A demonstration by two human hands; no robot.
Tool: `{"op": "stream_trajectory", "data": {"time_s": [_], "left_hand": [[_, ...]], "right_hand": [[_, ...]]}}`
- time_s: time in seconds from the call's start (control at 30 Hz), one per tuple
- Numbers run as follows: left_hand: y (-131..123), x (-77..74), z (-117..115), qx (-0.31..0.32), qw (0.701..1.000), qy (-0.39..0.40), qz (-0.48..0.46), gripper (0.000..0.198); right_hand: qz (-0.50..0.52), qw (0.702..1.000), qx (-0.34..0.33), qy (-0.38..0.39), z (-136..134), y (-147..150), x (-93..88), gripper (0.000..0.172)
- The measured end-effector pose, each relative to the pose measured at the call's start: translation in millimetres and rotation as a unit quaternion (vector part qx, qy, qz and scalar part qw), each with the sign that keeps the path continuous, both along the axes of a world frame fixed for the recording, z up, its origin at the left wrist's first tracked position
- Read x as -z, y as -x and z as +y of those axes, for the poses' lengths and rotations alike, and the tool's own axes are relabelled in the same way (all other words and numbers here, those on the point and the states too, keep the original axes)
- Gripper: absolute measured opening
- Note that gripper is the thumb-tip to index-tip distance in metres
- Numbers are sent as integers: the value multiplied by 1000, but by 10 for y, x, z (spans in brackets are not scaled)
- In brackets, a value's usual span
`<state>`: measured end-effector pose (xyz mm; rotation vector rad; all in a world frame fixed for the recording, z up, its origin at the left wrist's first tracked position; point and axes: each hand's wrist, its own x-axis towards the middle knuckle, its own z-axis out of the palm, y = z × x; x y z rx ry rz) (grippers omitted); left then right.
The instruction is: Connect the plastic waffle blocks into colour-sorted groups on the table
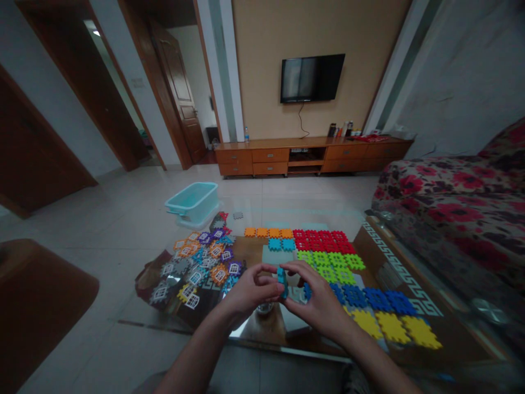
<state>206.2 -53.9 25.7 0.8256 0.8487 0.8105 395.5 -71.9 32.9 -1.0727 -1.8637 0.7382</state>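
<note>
Partly covered teal piece [281, 275], edge-on, between fingers [271, 290]

Teal piece [281, 281]; yellow tiles [394, 327]; aqua tub [206, 206]; pinkish-red floral sofa [430, 183].

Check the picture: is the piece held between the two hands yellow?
No, the left hand and right hand hold a teal piece between them.

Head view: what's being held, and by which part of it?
A small teal piece, between both hands: the left hand on its left side, the right hand on its right. Exact fingertip contact is unclear.
</note>
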Motion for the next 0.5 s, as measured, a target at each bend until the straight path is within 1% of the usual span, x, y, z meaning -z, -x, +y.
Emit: {"op": "stream_trajectory", "data": {"time_s": [0.13, 0.5], "left_hand": [[2, -23, -10, 12, 1000, 3, -7, 54], [2, -61, -24, 20, 1000, 7, -1, 57]], "right_hand": [[-7, 1000, -4, 0, -3, -8, 7, 50], [-16, 1000, -1, -1, -3, -14, 14, 49]]}}
